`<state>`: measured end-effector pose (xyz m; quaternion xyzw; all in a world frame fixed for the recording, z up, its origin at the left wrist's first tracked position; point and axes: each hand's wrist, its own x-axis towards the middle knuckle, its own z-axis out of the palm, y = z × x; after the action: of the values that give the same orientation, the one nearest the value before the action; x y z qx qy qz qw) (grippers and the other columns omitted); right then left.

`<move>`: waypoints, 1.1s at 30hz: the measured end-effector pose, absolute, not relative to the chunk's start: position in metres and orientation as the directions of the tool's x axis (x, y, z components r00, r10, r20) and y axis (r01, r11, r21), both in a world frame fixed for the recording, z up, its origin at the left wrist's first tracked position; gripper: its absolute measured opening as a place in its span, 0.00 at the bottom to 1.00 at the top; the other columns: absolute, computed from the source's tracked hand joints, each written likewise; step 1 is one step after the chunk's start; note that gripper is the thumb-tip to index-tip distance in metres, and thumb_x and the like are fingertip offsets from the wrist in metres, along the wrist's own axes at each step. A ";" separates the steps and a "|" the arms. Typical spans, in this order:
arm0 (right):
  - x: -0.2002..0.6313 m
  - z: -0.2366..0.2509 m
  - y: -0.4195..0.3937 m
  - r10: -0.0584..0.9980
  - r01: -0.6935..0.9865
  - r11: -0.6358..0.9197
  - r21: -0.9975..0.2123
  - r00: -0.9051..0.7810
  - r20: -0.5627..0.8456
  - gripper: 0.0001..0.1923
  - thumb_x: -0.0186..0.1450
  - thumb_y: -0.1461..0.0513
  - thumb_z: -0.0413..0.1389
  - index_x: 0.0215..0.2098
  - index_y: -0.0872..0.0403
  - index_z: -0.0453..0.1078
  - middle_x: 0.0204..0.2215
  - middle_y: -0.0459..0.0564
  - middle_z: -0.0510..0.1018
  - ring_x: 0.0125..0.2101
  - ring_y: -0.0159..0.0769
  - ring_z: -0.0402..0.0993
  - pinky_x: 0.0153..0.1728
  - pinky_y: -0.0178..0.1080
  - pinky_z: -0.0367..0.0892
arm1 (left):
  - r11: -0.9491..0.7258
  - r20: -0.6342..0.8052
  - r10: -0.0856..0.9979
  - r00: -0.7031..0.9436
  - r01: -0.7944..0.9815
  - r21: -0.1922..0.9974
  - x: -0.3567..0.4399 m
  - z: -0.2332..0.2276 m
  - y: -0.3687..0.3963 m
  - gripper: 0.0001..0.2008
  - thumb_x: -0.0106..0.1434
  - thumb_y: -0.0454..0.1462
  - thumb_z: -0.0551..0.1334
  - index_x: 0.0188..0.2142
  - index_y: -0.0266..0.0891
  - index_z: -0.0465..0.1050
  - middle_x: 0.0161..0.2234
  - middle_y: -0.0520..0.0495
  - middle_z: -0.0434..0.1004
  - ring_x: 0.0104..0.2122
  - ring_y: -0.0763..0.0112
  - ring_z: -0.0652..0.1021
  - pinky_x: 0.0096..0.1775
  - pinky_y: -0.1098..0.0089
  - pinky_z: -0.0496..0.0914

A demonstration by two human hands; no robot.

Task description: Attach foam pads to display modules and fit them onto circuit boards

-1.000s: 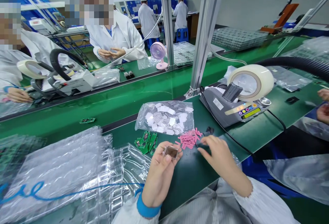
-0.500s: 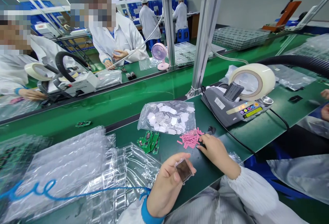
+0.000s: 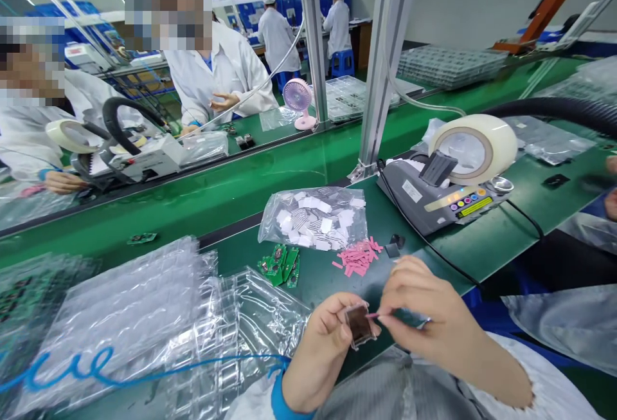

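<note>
My left hand (image 3: pixel 330 336) holds a small square dark panel in a clear frame (image 3: pixel 358 327), pinched at its edges between thumb and fingers. Between the thumb and forefinger of my right hand (image 3: pixel 421 304) is a small pink strip (image 3: pixel 371 316). Its tip meets the panel's right side; whether it touches I cannot tell. A pile of pink strips (image 3: pixel 357 256) lies beyond my hands. Two small black pieces (image 3: pixel 393 249) rest right of that pile. Green circuit boards (image 3: pixel 279 264) sit to its left. A blue coiled cord (image 3: pixel 193 365) runs to the band on my left wrist.
A plastic bag of white pieces (image 3: pixel 315 220) lies behind the strips. At the right stands a grey tape dispenser (image 3: pixel 419 198) with a cable. Stacked clear trays (image 3: pixel 130 317) cover the left side. A metal post (image 3: pixel 380 73) rises from the bench; co-workers sit across.
My right hand has come back from the pink pile with one strip and brought it to the panel. My left hand has shifted slightly right.
</note>
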<state>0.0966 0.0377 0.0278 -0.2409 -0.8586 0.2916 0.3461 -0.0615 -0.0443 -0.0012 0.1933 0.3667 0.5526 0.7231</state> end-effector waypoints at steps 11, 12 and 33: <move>0.081 0.025 0.030 0.571 0.371 0.814 -0.448 -0.652 0.498 0.10 0.59 0.70 0.52 0.24 0.52 0.68 0.22 0.41 0.73 0.29 0.32 0.65 0.48 0.51 0.54 | 0.378 -0.384 0.912 0.146 -0.666 0.643 -0.058 -0.005 -0.041 0.15 0.47 0.43 0.70 0.31 0.38 0.71 0.26 0.52 0.71 0.28 0.75 0.70 0.35 0.72 0.61; 0.081 0.024 0.031 0.574 0.361 0.807 -0.467 -0.662 0.482 0.10 0.59 0.70 0.52 0.24 0.52 0.68 0.22 0.41 0.73 0.29 0.32 0.65 0.47 0.51 0.55 | 0.386 -0.386 0.908 0.160 -0.678 0.626 -0.058 -0.005 -0.041 0.15 0.47 0.43 0.70 0.30 0.38 0.71 0.26 0.52 0.72 0.28 0.75 0.70 0.35 0.72 0.61; 0.027 -0.065 0.208 0.943 0.830 0.191 -0.524 -0.304 -0.136 0.13 0.65 0.58 0.53 0.47 0.56 0.65 0.46 0.52 0.70 0.42 0.38 0.70 0.42 0.46 0.68 | 0.383 -0.407 0.874 0.268 -0.894 0.233 -0.060 -0.018 -0.035 0.16 0.49 0.42 0.68 0.36 0.35 0.77 0.30 0.46 0.79 0.28 0.75 0.74 0.38 0.66 0.68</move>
<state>0.0265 0.2085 -0.0654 -0.5800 -0.7641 0.2605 0.1086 -0.0602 -0.0355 -0.0182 -0.0213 0.2406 0.5552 0.7959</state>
